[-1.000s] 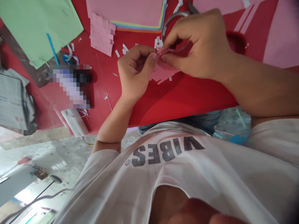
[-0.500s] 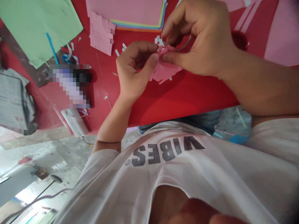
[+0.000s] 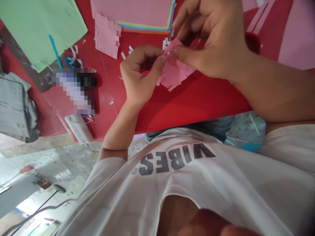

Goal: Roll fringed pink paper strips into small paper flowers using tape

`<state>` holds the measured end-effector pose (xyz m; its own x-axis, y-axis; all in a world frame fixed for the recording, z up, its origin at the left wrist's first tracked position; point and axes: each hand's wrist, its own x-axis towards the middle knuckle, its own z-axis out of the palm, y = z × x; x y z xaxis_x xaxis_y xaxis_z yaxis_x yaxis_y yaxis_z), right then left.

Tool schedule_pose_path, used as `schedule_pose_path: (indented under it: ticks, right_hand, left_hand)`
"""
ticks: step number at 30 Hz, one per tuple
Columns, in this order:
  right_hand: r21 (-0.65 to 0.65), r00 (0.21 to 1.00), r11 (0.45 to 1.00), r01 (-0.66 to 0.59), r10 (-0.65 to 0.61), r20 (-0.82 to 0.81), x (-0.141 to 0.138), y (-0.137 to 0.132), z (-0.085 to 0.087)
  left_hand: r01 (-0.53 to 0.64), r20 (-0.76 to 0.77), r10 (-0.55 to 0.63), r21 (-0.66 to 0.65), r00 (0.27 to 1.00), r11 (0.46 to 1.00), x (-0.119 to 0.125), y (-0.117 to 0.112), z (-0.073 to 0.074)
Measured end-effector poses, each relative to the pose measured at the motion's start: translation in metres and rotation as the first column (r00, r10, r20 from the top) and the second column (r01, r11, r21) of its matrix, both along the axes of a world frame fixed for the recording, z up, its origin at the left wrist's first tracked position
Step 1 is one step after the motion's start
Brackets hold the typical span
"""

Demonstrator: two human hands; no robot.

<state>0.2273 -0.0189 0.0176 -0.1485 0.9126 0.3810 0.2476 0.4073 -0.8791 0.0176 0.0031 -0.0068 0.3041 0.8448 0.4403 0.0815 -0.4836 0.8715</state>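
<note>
Right hand (image 3: 211, 39) pinches fringed pink paper (image 3: 175, 73) between thumb and forefinger, at 1 o'clock in view, over red tabletop (image 3: 197, 101). Left hand (image 3: 139, 73): fingers curled, thumb pressing paper's edge.

A pale green card sheet (image 3: 39, 29) with a thin blue paper strip (image 3: 55, 50) across it lies on the glossy red tabletop (image 3: 192, 105), beside a stack of pink-topped multicoloured paper sheets (image 3: 130, 13). A crumpled grey cloth (image 3: 17, 108) lies at the table's edge.

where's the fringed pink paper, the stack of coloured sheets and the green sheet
fringed pink paper (image 3: 175, 74), head view, on its middle
stack of coloured sheets (image 3: 145, 29), head view, on its layered edge
green sheet (image 3: 41, 29), head view, on its bare surface
</note>
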Motion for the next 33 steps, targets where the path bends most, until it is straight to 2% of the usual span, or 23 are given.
schedule_pose_path:
  ticks: [3, 9, 13, 20, 27, 32, 33]
  right_hand:
    - [0.005, 0.999, 1.0, 0.004, -0.005, 0.053, 0.0, -0.001, 0.002]
    - [0.044, 0.991, 0.999, -0.016, 0.01, 0.133, -0.001, -0.007, 0.009]
    - [0.042, 0.978, 0.999, -0.008, -0.001, 0.21, 0.0, -0.009, 0.013]
    - [0.037, 0.978, 0.999, -0.025, 0.016, 0.208, 0.003, -0.007, 0.012]
    - [-0.008, 0.962, 0.999, -0.045, 0.046, 0.27, 0.002, -0.012, 0.015]
    - [-0.011, 0.962, 0.998, -0.057, 0.058, 0.266, 0.001, -0.012, 0.012]
    - [0.001, 0.962, 0.998, -0.055, 0.053, 0.269, 0.002, -0.012, 0.01]
  left_hand:
    - [0.027, -0.019, -0.027, 0.018, 0.999, 0.999, -0.003, 0.002, -0.005]
    - [0.01, -0.032, -0.014, -0.125, 0.999, 0.992, -0.007, 0.007, -0.015]
    - [0.04, 0.01, -0.039, -0.09, 0.999, 0.995, -0.006, 0.009, -0.012]
    - [0.046, -0.008, -0.046, 0.0, 0.999, 0.999, -0.005, 0.009, -0.005]
    - [0.133, -0.019, -0.133, -0.036, 0.991, 0.99, -0.007, 0.008, -0.008]
    - [0.124, -0.033, -0.123, 0.03, 0.992, 0.992, -0.005, 0.004, -0.003]
    - [0.197, -0.074, -0.192, 0.054, 0.979, 0.979, -0.004, 0.003, 0.0]
